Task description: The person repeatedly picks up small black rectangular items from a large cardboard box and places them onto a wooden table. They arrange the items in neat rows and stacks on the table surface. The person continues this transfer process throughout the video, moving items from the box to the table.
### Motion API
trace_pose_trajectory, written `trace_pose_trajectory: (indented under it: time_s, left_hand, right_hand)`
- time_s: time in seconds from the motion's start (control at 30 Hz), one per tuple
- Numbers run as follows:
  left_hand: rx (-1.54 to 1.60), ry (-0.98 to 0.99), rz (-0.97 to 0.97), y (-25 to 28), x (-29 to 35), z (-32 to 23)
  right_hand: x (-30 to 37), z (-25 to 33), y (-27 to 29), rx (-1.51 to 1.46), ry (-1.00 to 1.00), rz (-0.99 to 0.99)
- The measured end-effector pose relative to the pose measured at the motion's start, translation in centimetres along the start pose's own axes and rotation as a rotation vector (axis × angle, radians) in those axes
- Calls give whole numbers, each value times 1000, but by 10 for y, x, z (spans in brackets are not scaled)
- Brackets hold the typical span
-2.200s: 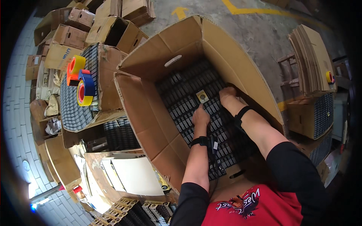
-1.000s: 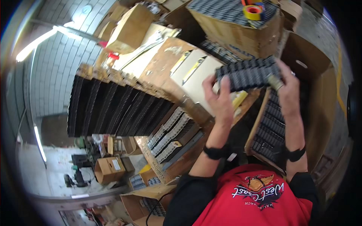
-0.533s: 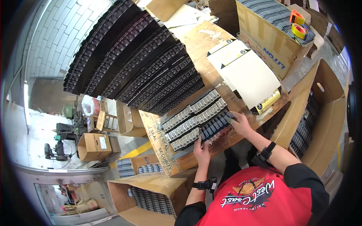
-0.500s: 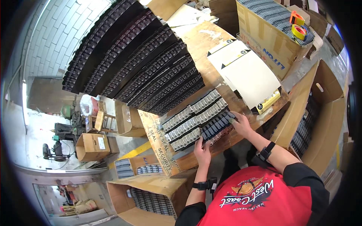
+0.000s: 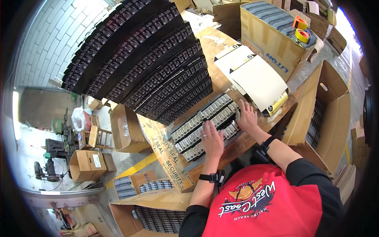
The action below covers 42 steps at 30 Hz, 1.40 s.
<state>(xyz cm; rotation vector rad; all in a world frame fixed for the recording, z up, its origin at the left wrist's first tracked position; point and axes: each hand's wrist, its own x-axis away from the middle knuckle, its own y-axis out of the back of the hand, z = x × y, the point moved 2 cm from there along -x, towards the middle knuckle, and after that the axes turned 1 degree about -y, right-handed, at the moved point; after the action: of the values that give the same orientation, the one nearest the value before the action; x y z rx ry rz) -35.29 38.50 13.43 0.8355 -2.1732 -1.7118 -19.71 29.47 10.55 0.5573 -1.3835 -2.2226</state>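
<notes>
Rows of small silver-grey packs on dark backing lie on the wooden table in front of me. My left hand rests over the middle of these rows, fingers apart, hiding the packs under it. At the right end of the rows is my right hand, its fingers spread and its thumb side close to the edge packs. Neither hand is closed round anything. Behind the rows rises a black tiered rack filled with many small dark printed cards.
White sheets with black and yellow corners lie on the table's right side. Beyond stands a carton topped with grey packs and two tape rolls. Open cartons stand at right and lower left. Taped table edge.
The dark strip that was between my hands now lies silver side up among the rows. Both hands have let go and moved farther up over the rows. The view has shifted slightly.
</notes>
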Motion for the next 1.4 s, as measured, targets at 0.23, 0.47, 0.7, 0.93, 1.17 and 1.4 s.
trace_pose_trajectory:
  time_s: [0.23,0.47,0.7,0.93,1.17,1.4]
  left_hand:
    - [-20,-212,79,-47,8,-18]
    - [-52,-204,227,-34,7,-24]
    - [-107,-215,217,-41,-1,-18]
    - [-71,-219,183,-44,0,-18]
    - [-4,-259,156,-37,-14,-33]
    - [-96,-248,147,-52,-9,-28]
  right_hand:
    - [-1,32,-8,65,127,156]
    - [9,8,-16,194,333,119]
    - [-8,17,-11,48,376,107]
    - [-17,13,-3,63,451,106]
    - [8,-14,29,-48,408,382]
    - [6,-8,16,7,413,459]
